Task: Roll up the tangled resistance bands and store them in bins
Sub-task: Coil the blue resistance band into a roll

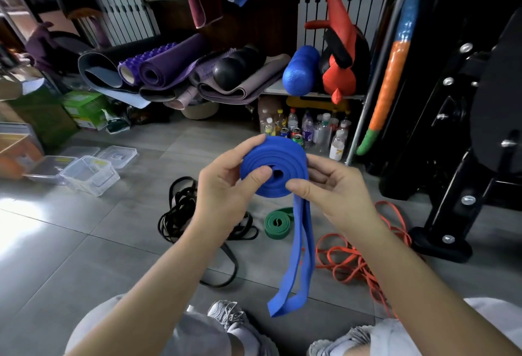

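Pinches the half-rolled blue resistance band (272,163) in mid-air between thumbs and curled fingers of left hand (226,186) and right hand (334,190), risks letting the coil spring loose through a slackened pinch, with clear bins (91,179) well apart and tangled black bands (180,214), green roll (275,225) and orange bands (353,257) on the floor below.

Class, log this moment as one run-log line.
stage: rolling blue band; left hand: pinching coil; right hand: pinching coil; tail: hanging unrolled; green band: rolled, on floor
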The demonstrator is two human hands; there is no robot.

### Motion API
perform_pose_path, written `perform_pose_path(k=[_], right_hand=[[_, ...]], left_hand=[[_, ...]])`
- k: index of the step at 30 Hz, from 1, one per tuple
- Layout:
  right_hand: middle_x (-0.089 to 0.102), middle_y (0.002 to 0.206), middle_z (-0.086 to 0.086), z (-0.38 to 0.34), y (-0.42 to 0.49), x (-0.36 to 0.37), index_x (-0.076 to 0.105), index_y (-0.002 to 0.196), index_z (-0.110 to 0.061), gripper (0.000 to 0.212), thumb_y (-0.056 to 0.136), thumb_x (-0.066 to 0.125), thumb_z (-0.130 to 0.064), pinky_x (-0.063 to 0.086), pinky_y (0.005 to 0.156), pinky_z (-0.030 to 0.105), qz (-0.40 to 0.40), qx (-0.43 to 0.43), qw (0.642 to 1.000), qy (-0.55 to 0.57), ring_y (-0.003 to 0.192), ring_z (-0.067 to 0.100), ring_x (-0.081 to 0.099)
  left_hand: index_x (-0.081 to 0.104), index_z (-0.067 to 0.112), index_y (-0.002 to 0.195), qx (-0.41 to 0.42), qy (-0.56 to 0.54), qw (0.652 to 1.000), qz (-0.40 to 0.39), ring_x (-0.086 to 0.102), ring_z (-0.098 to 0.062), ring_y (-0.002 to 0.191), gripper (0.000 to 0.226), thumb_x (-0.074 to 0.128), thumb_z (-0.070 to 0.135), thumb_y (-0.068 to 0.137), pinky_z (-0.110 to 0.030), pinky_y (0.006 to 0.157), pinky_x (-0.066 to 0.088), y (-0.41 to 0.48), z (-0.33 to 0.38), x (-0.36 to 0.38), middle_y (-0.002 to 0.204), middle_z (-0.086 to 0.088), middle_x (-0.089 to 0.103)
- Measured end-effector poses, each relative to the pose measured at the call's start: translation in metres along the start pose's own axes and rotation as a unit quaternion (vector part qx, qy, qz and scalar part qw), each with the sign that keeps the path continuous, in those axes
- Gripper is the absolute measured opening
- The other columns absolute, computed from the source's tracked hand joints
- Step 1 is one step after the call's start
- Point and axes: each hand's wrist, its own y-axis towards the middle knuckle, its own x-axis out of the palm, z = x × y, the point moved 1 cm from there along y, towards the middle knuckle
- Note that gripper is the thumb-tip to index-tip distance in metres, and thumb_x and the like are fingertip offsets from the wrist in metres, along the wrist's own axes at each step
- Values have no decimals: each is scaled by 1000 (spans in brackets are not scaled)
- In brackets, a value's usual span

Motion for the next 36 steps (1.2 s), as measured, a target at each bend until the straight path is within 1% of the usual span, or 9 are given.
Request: perform_pose_path(k=[3,7,9,12,14,19,24,29,36], right_hand=[[74,89,-11,-1,3,-3,64,99,-24,41,59,73,-18,54,81,22,12,0,1000,-26,90,10,69],[73,84,-15,2,2,-13,65,96,-27,37,64,75,-12,53,73,17,-49,32,994,-94,83,7,70],[72,77,-19,3,2,-14,66,97,-24,40,66,77,-1,52,69,14,-72,57,988,-120,76,2,69],[73,79,-12,3,3,-11,67,92,-25,36,67,80,-3,54,72,19,-106,60,974,-191,78,6,69],[73,80,-10,1,3,-10,65,91,-29,36,66,82,-10,56,74,21,-98,63,974,-192,81,8,70],[74,83,-6,-6,-1,-16,62,99,-24,53,49,79,-29,53,73,17,-53,62,991,-103,79,9,70],[73,81,-15,-8,-4,-19,66,90,-27,40,52,75,-21,52,72,14,-39,39,995,-87,80,5,70],[74,84,-11,-8,-4,-18,66,93,-26,44,50,77,-27,53,77,19,-26,20,997,-74,86,8,70],[73,90,-11,-5,-1,-9,66,96,-27,37,59,74,-24,53,82,24,29,-14,999,-39,90,10,68]], left_hand=[[56,24,111,-2,1,1000,-15,63,-4,96,40,66,0,80,-21,83,50,-6,-7,6,104,11,67],[48,40,98,21,220,968,-119,51,2,108,37,70,35,69,-25,90,49,9,-2,-12,116,21,47],[45,46,111,51,340,910,-231,48,3,108,50,73,38,71,-22,89,47,15,7,-18,118,30,42],[26,58,136,88,492,781,-374,44,1,111,73,68,31,82,-16,87,37,20,15,-13,126,25,41],[25,56,137,102,527,753,-381,47,-5,106,66,62,33,87,-18,85,36,22,14,-14,127,14,43],[38,52,128,103,368,881,-278,48,4,97,60,64,35,77,-5,73,39,23,11,-24,106,15,50],[53,50,116,72,206,965,-143,53,2,108,49,66,38,70,-17,74,53,22,14,-22,111,27,56],[58,35,116,54,95,991,-75,60,-2,106,50,74,20,71,-19,89,49,22,16,-11,115,14,61],[54,34,113,16,-4,1000,-12,64,-8,96,47,66,8,75,-28,78,55,6,7,11,104,18,65]])
